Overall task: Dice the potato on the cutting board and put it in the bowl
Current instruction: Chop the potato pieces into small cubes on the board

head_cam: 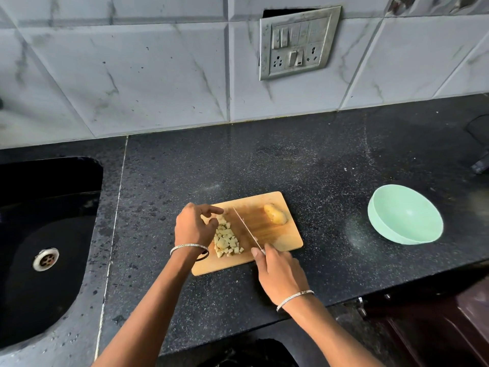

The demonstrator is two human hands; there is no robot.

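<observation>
A wooden cutting board (280, 239) lies on the black counter. On its left part sits a pile of pale potato dice (227, 241). An uncut potato half (275, 214) rests at the board's far right corner. My right hand (280, 274) grips the handle of a knife (246, 229), whose blade runs across the board just right of the dice. My left hand (194, 226) hovers at the left of the pile with fingers curled, the fingertips near the topmost dice. A mint-green bowl (404, 215) stands empty to the right of the board.
A black sink (45, 245) with a metal drain lies at the left. A tiled wall with a switch plate (299, 43) rises behind the counter. The counter's front edge runs close below the board. A dark object (480, 165) sits at the far right.
</observation>
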